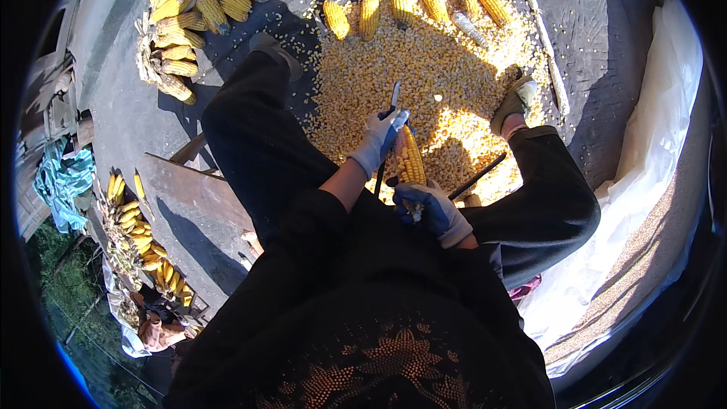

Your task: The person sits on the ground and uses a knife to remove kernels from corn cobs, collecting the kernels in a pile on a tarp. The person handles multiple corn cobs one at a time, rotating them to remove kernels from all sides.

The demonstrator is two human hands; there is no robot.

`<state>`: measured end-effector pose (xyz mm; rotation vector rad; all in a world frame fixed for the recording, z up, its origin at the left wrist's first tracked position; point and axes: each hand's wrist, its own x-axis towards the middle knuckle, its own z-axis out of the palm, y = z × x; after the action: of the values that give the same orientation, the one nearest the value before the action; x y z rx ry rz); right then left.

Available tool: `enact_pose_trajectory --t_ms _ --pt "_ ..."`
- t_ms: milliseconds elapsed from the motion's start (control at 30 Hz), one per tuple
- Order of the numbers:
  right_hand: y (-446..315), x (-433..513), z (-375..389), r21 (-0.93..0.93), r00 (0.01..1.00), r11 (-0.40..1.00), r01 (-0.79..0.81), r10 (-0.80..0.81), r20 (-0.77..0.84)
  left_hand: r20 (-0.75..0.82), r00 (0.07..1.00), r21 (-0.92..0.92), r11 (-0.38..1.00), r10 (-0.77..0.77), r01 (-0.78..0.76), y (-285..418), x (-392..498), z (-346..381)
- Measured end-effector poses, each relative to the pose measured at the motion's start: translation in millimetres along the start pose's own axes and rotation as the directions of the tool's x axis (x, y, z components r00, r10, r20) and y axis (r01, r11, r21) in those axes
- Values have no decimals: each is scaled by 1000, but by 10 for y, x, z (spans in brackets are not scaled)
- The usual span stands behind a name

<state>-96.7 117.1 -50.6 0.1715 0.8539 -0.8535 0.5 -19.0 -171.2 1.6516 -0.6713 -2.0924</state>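
Note:
My left hand [381, 135], in a white and blue coated work glove, grips a narrow tool [395, 92] with a bright end. Its fingers are at the upper end of a partly shelled yellow corn cob [411, 160]. Around the cob's lower end, my right hand [436, 211] is closed, gloved in the same way. Rows of kernels show on the cob's right side, while its left side looks rougher and paler. Beneath both hands spreads a wide heap of loose corn kernels [363, 85]. The exact kind of tool cannot be made out.
Several whole cobs [402, 0] and a bare cob [469, 29] lie on the heap's far side. Husked cob bundles [176, 40] are at the upper left. A pale stick [544, 40] lies right of the heap. White plastic sheeting [642, 142] borders the right side. Dark bar [478, 176] crosses near my right hand.

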Motion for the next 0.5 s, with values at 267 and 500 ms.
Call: enact_pose_trajectory --t_ms 267,500 --pt "-69 304 -89 -440 910 882 -171 -29 -413 267 918 -74 943 -294 324 355 -189 87" --pt "50 421 -61 -883 797 344 -319 -407 -446 222 934 -110 945 -279 308 327 -170 92"
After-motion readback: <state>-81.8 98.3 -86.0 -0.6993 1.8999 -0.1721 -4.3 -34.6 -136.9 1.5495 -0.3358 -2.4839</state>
